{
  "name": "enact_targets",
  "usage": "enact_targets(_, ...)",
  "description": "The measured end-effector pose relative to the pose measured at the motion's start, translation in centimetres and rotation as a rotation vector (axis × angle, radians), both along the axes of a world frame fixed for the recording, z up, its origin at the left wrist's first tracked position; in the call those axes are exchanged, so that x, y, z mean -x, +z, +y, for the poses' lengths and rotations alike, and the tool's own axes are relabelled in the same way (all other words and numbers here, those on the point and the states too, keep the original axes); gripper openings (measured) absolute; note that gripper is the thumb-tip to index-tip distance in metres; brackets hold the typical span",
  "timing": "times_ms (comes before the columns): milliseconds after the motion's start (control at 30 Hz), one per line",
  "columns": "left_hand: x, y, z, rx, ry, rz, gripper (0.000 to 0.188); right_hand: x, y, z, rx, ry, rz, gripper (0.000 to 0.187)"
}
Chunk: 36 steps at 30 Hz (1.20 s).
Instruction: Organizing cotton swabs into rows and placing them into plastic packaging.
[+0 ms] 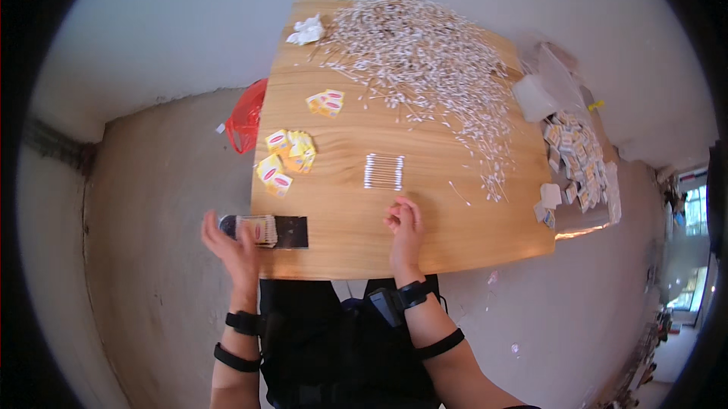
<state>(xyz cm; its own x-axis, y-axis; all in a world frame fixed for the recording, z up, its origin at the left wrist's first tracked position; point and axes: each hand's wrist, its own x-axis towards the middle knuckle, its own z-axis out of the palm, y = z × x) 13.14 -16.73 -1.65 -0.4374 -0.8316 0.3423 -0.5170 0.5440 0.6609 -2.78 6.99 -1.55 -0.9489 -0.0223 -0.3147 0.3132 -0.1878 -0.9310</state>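
At the table's near left corner, my left hand (236, 256) reaches around the outer end of a bundle of cotton swabs (263, 231) with a yellow-and-white card. Its thumb lies over the bundle, and the fingers curve round the end beyond the table edge. Under the bundle a flat black piece (293, 232) sticks out to the right. My right hand (407, 228) hovers near the middle front, fingers curled in, with nothing visible in them. Just beyond it lies a neat row of cotton swabs (384, 172), set side by side.
A big heap of loose cotton swabs (425, 52) covers the far right of the table. Yellow cards (292, 152) lie at left, a crumpled white tissue (306, 30) behind. A red plastic bag (246, 117) hangs at the left edge. Several small boxes (578, 157) fill a container at right.
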Motion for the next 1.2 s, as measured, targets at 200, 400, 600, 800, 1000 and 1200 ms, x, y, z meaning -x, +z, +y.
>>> enact_targets(200,9.8,3.7,11.8,0.04,-0.787,-0.21,0.086,1.3,-1.5,4.3,0.344,0.083,-0.096,0.029)
enact_targets(400,15.7,0.1,14.3,0.3,-0.863,-0.373,0.089,1.5,-2.0,4.4,0.567,0.096,-0.172,0.032)
enact_targets(600,15.4,-1.1,14.6,0.285,-0.912,-0.406,0.086,1.7,-1.8,4.7,0.602,0.101,-0.172,0.033)
enact_targets(800,15.5,-0.7,14.7,0.315,-0.903,-0.386,0.082,1.8,-1.8,4.6,0.646,0.109,-0.152,0.034)
enact_targets(1000,15.4,-1.2,14.7,0.381,-0.88,-0.417,0.089,1.5,-2.3,4.4,0.685,0.087,-0.145,0.036)
enact_targets(1200,17.0,1.0,13.5,0.343,-0.965,-0.469,0.091,1.9,-2.2,4.4,0.658,0.092,-0.162,0.036)
